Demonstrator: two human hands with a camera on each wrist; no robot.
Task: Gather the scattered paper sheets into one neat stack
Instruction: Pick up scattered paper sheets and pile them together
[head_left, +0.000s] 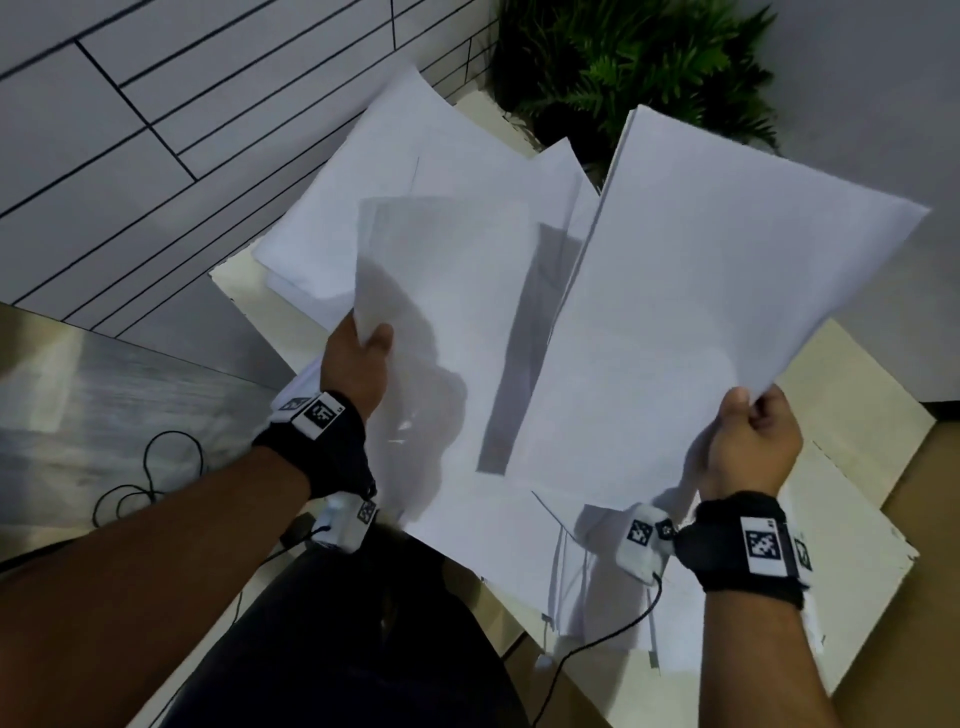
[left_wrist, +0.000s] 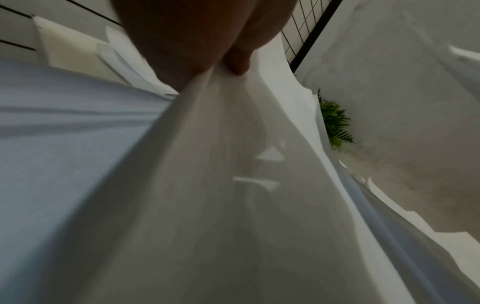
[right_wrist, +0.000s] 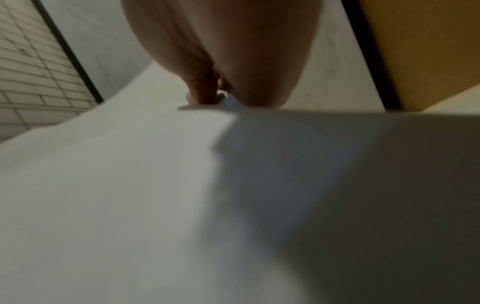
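Note:
My left hand (head_left: 363, 343) pinches the left edge of a single white sheet (head_left: 441, 322), lifted above the table; the same sheet (left_wrist: 233, 185) fills the left wrist view under the hand (left_wrist: 233, 63). My right hand (head_left: 748, 415) pinches the lower corner of a thin bundle of white sheets (head_left: 717, 291), raised and tilted to the right of the single sheet. The right wrist view shows that bundle (right_wrist: 155, 195) under my hand (right_wrist: 215, 96). More loose sheets (head_left: 395, 197) lie overlapped at the back of the table, and others (head_left: 597, 582) lie near its front edge.
The cream table (head_left: 857, 488) stands against a tiled wall (head_left: 130, 130). A green plant (head_left: 649, 67) sits at the table's far corner. Black cables (head_left: 150, 478) trail on the floor at the left. My dark-trousered leg (head_left: 337, 649) is below the table's front edge.

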